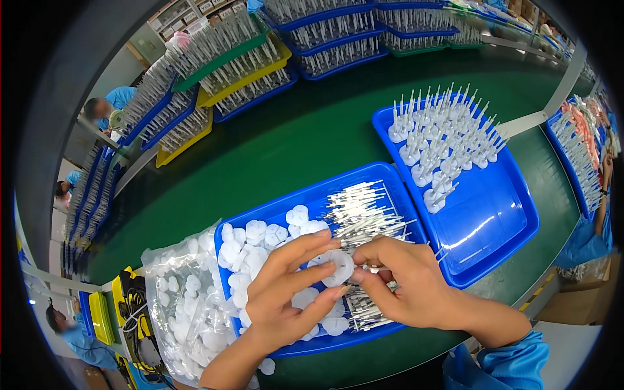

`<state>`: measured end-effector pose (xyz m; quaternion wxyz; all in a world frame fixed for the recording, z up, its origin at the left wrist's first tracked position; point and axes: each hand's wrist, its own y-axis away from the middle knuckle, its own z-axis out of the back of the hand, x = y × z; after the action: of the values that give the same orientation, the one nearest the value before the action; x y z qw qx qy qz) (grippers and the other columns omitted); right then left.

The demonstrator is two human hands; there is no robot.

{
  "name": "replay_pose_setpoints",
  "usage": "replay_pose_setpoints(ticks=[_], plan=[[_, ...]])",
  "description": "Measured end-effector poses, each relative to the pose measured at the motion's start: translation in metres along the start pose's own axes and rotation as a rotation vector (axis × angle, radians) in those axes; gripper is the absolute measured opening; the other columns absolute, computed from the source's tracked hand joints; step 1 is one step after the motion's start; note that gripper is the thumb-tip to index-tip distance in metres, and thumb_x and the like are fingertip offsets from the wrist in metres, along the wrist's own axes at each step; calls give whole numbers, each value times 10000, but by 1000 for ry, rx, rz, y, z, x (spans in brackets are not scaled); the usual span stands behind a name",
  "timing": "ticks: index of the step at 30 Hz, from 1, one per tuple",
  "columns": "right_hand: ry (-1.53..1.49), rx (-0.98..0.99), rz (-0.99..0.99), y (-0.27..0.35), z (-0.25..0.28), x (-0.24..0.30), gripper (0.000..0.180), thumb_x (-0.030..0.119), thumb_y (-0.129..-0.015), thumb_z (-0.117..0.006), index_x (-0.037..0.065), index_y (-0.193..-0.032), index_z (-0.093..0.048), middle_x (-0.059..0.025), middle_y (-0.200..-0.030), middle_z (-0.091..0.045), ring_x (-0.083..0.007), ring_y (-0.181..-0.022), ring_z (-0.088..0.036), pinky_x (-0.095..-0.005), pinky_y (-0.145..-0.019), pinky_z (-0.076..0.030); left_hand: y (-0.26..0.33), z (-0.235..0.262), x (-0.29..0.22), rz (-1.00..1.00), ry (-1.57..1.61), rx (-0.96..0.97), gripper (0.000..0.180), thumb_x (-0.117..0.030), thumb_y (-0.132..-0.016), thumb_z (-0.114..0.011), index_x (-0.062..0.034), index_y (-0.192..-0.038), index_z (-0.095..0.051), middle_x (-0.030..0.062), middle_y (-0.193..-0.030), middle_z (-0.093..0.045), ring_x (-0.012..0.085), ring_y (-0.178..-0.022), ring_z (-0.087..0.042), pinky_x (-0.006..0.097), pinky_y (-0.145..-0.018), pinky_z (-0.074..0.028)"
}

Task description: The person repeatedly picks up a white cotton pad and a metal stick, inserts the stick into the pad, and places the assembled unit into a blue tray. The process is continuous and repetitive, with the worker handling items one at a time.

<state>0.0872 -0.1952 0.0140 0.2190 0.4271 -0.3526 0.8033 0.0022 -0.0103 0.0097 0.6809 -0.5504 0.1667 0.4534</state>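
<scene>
We judge the work to be partway along: in the right-hand blue tray [484, 224], upright stemmed pieces [442, 146], each a rod rising from a white base, fill the far part, while the near part is bare. Much looks left to do, since the near blue tray [312, 195] holds a heap of loose white lobed discs [257, 231] beside a thick pile of white rods [364, 211]. More discs show in the clear plastic bag [188, 305] on the green bench [260, 153].

The piece in hand is a white plastic disc [340, 270], round, slightly translucent and tilted, held above the near tray between both hands. Our left hand [279, 289] has its thumb and index closed lightly on the disc, its other fingers spread. Our right hand [419, 286] has its fingers pinched around a white rod [375, 268] at the disc's side; we cannot tell whether the two are joined.
</scene>
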Motion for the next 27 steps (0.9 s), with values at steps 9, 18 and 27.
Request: replay_pose_setpoints(ticks=[9,18,27], plan=[[-17,10,58,1,2,2,198,-20,-831,-643,22,-1019,-596,-135,-870,-672,-315,-669,-670,-387,-559,-522,-1,2,-1,-201,-242,47,358,25,-728,-803,18,-1070,-696,273,-1283,-593,357,-1027,-649,390,-834,-533],[-109,66,-1,-3,12,5,185,-3,-866,-628,-4,-1051,-623,-155,-911,-687,-296,-693,-686,-353,-597,-535,-6,1,-14,423,379,-54,386,11,-875,-682,55,-1249,-593,245,-1348,-565,329,-1175,-621,413,-1020,-494],[57,-55,-56,16,19,10,171,19,-827,-687,10,-990,-635,-146,-909,-680,-295,-759,-688,-364,-627,-527,0,0,-8,897,668,13,189,-50,-957,-631,47,-1119,-629,214,-1314,-600,248,-1095,-646,401,-955,-541]])
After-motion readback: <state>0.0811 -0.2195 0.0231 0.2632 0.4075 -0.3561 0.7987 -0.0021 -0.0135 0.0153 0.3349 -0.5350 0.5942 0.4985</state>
